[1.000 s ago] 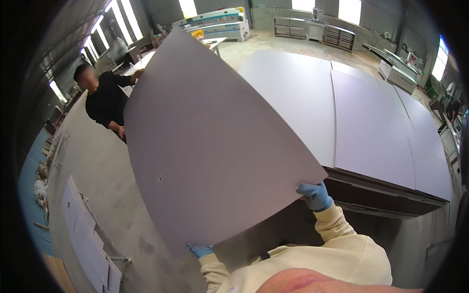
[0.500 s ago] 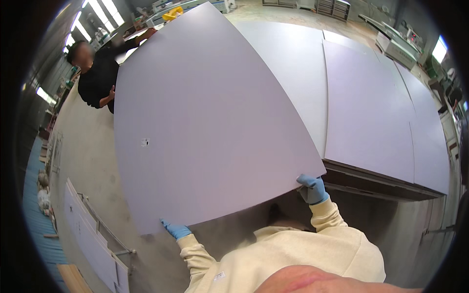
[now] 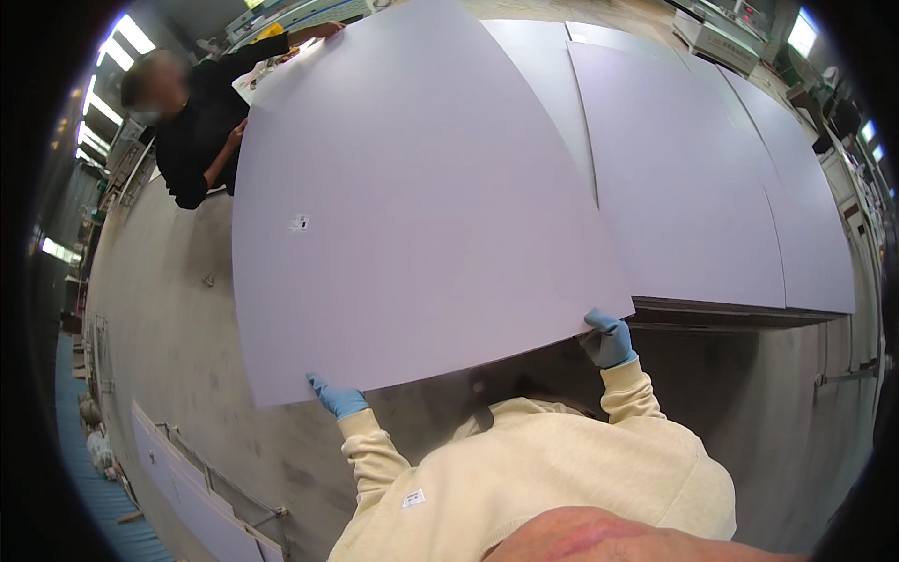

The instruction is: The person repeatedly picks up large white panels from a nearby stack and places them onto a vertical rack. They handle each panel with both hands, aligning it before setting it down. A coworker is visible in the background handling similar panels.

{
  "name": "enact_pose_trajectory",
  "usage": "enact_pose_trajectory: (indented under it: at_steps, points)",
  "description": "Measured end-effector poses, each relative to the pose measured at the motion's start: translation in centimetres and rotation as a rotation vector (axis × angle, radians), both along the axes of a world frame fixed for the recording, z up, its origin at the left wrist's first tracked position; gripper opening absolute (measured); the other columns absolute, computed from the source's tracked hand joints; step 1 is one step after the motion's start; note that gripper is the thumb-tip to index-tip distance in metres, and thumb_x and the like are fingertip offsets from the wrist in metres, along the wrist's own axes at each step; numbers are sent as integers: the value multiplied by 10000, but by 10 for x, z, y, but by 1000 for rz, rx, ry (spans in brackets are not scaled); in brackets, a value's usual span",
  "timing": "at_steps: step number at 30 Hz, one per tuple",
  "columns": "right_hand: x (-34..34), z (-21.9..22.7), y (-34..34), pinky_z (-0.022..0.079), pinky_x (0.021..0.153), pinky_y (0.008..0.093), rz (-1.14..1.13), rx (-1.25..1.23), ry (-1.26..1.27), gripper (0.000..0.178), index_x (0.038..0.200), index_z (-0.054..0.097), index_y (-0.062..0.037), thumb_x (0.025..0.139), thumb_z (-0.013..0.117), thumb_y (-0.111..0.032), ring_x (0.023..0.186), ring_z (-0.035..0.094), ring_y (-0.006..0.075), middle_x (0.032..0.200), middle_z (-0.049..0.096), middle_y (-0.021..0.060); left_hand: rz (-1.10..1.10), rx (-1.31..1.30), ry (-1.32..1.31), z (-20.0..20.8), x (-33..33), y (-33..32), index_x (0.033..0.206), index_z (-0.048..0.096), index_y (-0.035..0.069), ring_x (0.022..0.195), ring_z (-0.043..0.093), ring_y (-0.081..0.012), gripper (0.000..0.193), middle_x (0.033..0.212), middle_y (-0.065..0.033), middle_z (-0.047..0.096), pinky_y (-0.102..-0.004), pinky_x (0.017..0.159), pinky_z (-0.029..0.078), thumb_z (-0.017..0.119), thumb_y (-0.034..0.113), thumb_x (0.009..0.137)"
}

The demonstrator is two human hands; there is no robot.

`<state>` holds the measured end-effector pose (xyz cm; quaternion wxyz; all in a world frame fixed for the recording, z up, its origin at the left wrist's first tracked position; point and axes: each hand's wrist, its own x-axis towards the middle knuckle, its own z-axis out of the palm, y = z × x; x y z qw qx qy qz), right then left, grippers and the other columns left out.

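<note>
A large, flat, pale lilac panel (image 3: 412, 206) spreads out in front of me, with a small white label (image 3: 300, 223) on its left part. My left hand (image 3: 339, 395), in a blue glove, is closed on its near edge by the left corner, thumb on top. Close to the near right corner, my right hand (image 3: 609, 339) grips the same edge, also gloved in blue with the thumb above. The fingers of both hands are partly hidden under the panel. At the far left, a person in black (image 3: 201, 131) has both hands on the panel's left side.
On the right lies a stack of similar panels (image 3: 674, 178), partly overlapped by the held one. More panels lean on a metal rack (image 3: 225, 482) at lower left. Grey concrete floor (image 3: 178, 309) shows on the left. Machines (image 3: 716, 37) stand at the back.
The panel and both my hands sit slightly higher in the picture, and the view has shifted. The co-worker appears nearer, still touching the panel. My grip is unchanged.
</note>
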<state>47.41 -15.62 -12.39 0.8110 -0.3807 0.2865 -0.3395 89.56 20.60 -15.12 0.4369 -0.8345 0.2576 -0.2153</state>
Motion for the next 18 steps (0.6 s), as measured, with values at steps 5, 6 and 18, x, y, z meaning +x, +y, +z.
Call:
enact_pose_trajectory:
  at_steps: [5,6,18]
  points:
    - [1,-10,-4,542,984,386,-105,253,-128,279,1212,660,-39,935,623,-34,1090,676,223,1176,704,72,-42,-121,229,-15,41,-55,1316,663,142,1236,595,-275,354,1333,-80,661,-537,989,448,458,294,1071]
    - [2,-9,-4,548,936,362,-131,236,-108,221,1169,682,-25,961,616,-61,1034,678,198,1133,709,59,-24,-46,206,-22,51,-63,1332,655,140,1253,587,-277,363,1353,-85,653,-549,996,440,457,296,1070]
    - [15,-41,-4,646,844,480,-153,579,60,256,1218,676,-147,972,712,-207,1026,742,267,1129,749,36,-444,2562,-1596,-73,154,-133,1510,509,89,1406,487,-330,721,1534,-88,550,-442,1201,378,476,635,1041]
